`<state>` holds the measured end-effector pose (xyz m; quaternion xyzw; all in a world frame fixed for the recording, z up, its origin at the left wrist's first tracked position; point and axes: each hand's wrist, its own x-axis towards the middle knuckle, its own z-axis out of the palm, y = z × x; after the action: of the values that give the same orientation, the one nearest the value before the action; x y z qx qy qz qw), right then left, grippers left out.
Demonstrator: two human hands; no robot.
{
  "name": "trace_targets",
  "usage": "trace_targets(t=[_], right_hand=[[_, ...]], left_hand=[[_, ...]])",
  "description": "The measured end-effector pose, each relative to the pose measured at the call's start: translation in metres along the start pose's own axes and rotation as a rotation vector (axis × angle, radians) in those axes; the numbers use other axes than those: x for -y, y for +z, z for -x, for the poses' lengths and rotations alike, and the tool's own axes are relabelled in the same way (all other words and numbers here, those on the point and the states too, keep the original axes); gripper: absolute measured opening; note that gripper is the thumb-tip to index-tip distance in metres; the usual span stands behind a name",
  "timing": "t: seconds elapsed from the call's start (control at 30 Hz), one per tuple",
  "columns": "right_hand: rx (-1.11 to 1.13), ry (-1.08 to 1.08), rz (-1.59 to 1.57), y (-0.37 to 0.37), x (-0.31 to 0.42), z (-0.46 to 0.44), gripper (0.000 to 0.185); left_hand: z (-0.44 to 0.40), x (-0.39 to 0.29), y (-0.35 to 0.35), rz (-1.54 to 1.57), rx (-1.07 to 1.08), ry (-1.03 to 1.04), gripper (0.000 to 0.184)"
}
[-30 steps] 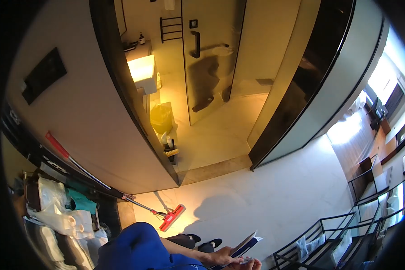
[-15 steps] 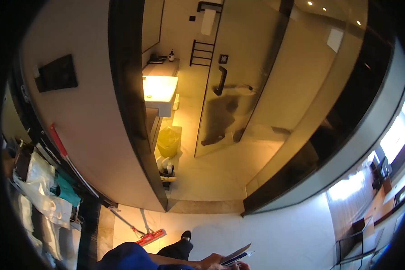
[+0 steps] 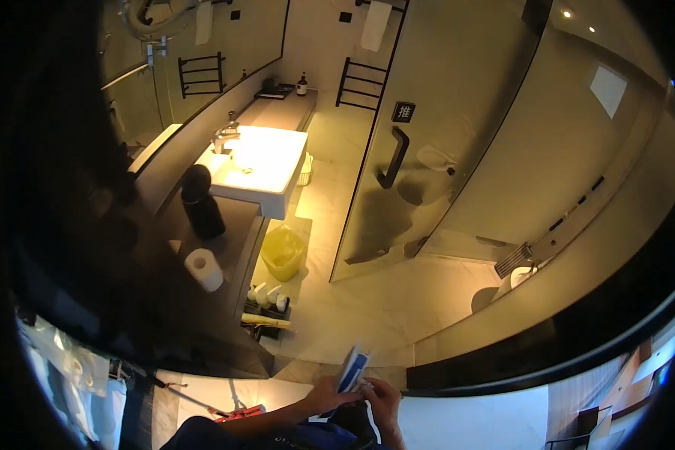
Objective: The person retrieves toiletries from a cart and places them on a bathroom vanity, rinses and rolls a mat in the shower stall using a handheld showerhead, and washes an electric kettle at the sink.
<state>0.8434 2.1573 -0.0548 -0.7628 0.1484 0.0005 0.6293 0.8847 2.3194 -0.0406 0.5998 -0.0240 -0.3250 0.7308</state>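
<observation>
At six o'clock the left hand (image 3: 324, 395) has its grip closed on the lower end of a flat blue-and-white packet (image 3: 353, 368), seemingly light, stiffish, best held by its edges; the right hand (image 3: 384, 397) bunches just beside it, its grip's hold unclear. Beyond, toward eleven, stand a crinkled yellow bin (image 3: 283, 256) and a squared, glossy basin (image 3: 283, 196).

Left of the left hand (image 3: 325, 394), a counter (image 3: 281, 114) ahead bears a basin (image 3: 266, 161) and white roll (image 3: 205, 271); the floor (image 3: 337, 315) bears a yellow bin (image 3: 283, 253) ahead and, nearer, a red mop head (image 3: 241, 413).

Bin (image 3: 283, 251) stands beyond packet (image 3: 354, 369) in left hand (image 3: 325, 396).
</observation>
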Motion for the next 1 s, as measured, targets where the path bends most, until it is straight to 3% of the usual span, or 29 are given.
trace_targets(t=[0.1, 0.17, 0.2, 0.37, 0.43, 0.53, 0.57, 0.63, 0.7, 0.77, 0.83, 0.87, 0.9, 0.93, 0.97, 1.0], right_hand=[[0.099, 0.005, -0.214, -0.011, 0.006, -0.113, 0.021], [0.098, -0.176, -0.121, -0.021, 0.023, -0.206, 0.016], [0.095, -0.321, -0.1, -0.027, 0.034, -0.256, 0.017], [0.101, -0.359, -0.275, -0.019, 0.142, -0.499, 0.049], [-0.228, -0.544, -0.048, 0.013, 0.191, -0.562, 0.044], [0.091, -0.405, -0.356, 0.039, 0.209, -0.655, 0.035], [0.033, -0.343, -0.448, 0.048, 0.215, -0.651, 0.024], [-0.005, -0.404, -0.458, 0.048, 0.21, -0.654, 0.026], [-0.042, -0.387, -0.411, 0.043, 0.215, -0.641, 0.03], [0.037, -0.448, -0.361, 0.019, 0.173, -0.649, 0.029], [-0.093, -0.324, -0.528, 0.003, 0.163, -0.62, 0.028], [-0.115, -0.371, -0.46, -0.015, 0.145, -0.612, 0.028], [-0.246, -0.254, -0.494, -0.028, 0.122, -0.603, 0.033], [-0.385, -0.349, -0.393, -0.02, 0.131, -0.579, 0.05], [-0.465, -0.151, -0.406, -0.034, 0.099, -0.57, 0.06], [-0.528, 0.015, -0.447, -0.043, 0.067, -0.556, 0.042]], left_hand=[[-0.069, -0.009, -0.022, 0.081, -0.172, -0.045, 0.025], [-0.107, -0.025, -0.036, 0.124, -0.317, -0.066, 0.022], [-0.126, -0.038, -0.04, 0.261, -0.369, 0.031, 0.023], [-0.206, -0.105, -0.076, 0.439, -0.705, 0.277, 0.021], [-0.22, -0.123, -0.088, 0.454, -0.818, 0.317, 0.019], [-0.239, -0.147, -0.106, 0.549, -0.9, 0.351, 0.019], [-0.249, -0.153, -0.114, 0.564, -0.916, 0.338, 0.02], [-0.274, -0.149, -0.132, 0.629, -0.844, 0.398, 0.024], [-0.295, -0.171, -0.154, 0.616, -0.835, 0.261, 0.02], [-0.322, -0.188, -0.185, 0.498, -0.812, 0.206, 0.018], [-0.353, -0.214, -0.213, 0.491, -0.745, 0.244, 0.019], [-0.364, -0.227, -0.226, 0.499, -0.723, 0.253, 0.02], [-0.38, -0.239, -0.241, 0.47, -0.702, 0.248, 0.021], [-0.395, -0.25, -0.253, 0.441, -0.684, 0.236, 0.022], [-0.408, -0.261, -0.266, 0.411, -0.665, 0.218, 0.023], [-0.421, -0.273, -0.276, 0.409, -0.645, 0.225, 0.024]])
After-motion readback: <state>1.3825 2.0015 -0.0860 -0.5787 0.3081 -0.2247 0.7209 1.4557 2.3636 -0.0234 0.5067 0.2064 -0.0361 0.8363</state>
